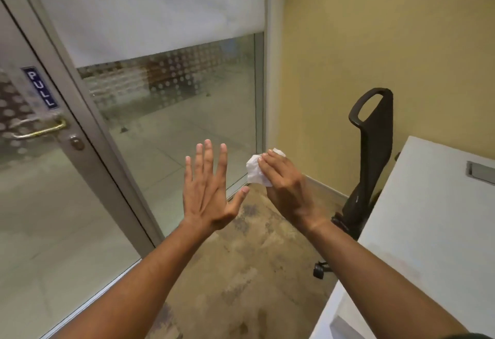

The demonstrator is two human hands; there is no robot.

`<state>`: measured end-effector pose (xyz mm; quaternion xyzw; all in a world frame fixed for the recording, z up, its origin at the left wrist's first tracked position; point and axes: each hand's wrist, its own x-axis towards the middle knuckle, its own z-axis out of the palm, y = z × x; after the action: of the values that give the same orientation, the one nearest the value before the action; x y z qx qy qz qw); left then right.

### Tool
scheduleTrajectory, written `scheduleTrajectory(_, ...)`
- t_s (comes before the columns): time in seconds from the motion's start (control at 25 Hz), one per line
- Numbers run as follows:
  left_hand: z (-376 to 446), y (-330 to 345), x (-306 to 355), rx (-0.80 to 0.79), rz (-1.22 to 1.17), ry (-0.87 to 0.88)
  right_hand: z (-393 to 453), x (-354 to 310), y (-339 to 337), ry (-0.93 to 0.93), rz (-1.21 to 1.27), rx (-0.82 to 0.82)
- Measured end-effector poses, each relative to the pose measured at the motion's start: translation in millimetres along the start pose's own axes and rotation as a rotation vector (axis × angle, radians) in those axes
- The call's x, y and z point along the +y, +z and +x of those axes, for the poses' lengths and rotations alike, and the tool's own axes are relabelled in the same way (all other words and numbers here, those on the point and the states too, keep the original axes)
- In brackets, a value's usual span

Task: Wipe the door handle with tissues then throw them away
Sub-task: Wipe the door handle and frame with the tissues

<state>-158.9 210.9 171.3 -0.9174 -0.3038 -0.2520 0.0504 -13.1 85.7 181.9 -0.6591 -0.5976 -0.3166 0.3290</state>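
A brass door handle (40,131) sits on the glass door at the far left, under a blue PULL sign (40,88) and above a round lock (77,143). My right hand (286,191) is raised in the middle of the view and grips a crumpled white tissue (254,171) in its fingers. Beside it, my left hand (209,191) is held up flat with fingers spread and nothing in it. Both hands are well to the right of the handle, in front of the fixed glass panel.
A white desk (428,218) with a metal slot fills the lower right. A black office chair (372,151) stands against the yellow wall behind it. A grey door frame (88,124) runs diagonally between door and glass panel. Worn carpet covers the floor.
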Motion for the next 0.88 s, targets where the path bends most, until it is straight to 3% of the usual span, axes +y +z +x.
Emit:
scheduleTrajectory(0.44,-65.3,-52.0,-223.9,0.047,0.101,-0.258,93.9,-179.5,148.6,-0.325,0.120,0.047)
scheduleTrajectory(0.88,-94.2,-68.1,-361.4,0.041,0.195,-0.392,155.5,-276.5,263.0,-0.443,0.262,0.060)
